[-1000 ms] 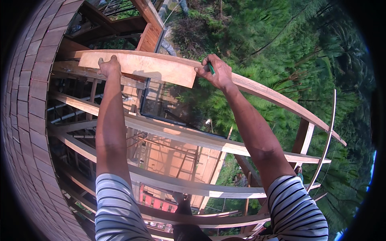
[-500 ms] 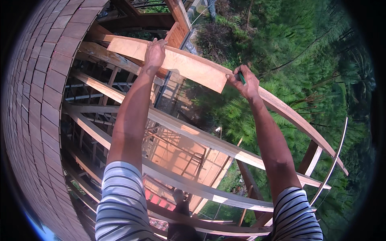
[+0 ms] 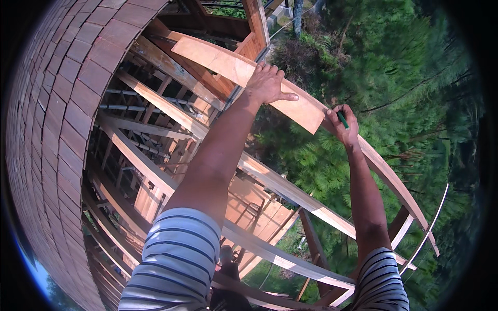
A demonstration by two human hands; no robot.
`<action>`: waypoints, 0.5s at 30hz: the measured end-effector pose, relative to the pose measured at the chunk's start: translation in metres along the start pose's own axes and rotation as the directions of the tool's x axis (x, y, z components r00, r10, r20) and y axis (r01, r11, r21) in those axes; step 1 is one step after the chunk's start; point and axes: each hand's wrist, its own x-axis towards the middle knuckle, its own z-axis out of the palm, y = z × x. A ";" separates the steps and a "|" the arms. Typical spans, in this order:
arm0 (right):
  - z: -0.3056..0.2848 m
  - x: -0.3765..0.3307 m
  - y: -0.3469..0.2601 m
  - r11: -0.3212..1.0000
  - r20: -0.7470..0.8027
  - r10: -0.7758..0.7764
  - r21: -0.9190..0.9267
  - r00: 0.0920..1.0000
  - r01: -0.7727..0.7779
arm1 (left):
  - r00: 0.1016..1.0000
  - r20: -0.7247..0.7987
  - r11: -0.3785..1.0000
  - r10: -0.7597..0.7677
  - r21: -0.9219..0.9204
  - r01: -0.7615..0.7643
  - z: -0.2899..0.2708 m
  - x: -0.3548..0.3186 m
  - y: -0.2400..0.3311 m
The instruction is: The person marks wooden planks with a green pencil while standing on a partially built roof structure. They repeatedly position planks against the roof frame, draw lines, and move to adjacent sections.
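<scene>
From the head camera, the left hand (image 3: pixel 267 83) is lying flat, fingers spread, on a short wooden board (image 3: pixel 244 70) resting atop the curved rail (image 3: pixel 386 173). The right hand (image 3: pixel 345 124) is pinching a green pencil (image 3: pixel 343 119) at the board's end. Timber framing (image 3: pixel 155 155), shingled wall (image 3: pixel 57 103) and trees (image 3: pixel 394 78) are surrounding them.

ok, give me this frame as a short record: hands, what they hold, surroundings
left hand: flat on top of a short wooden board, fingers spread
right hand: closed around a green pencil, at the cut end of the board
board: lies along a curved wooden rail
left of view: curved shingled wall
below: wooden frame beams, open between them
right of view: green trees far below
sleeves: striped, both arms
</scene>
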 end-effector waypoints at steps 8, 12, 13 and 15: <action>0.083 0.106 -0.153 0.476 0.081 -0.044 0.878 0.996 -0.051 | 0.999 0.010 0.999 -0.032 0.012 0.032 -0.001 0.003 0.005; 0.156 0.139 -0.210 0.444 0.207 -0.080 0.883 0.975 -0.151 | 0.996 -0.089 0.991 0.001 -0.134 -0.013 0.009 0.011 -0.003; 0.170 0.147 -0.212 0.478 0.214 -0.053 0.863 0.975 -0.164 | 1.000 -0.023 0.987 0.010 -0.161 -0.013 0.013 0.014 -0.007; 0.192 0.162 -0.215 0.541 0.222 -0.005 0.821 0.975 -0.184 | 0.994 -0.100 0.997 0.030 -0.073 -0.038 0.040 0.023 -0.015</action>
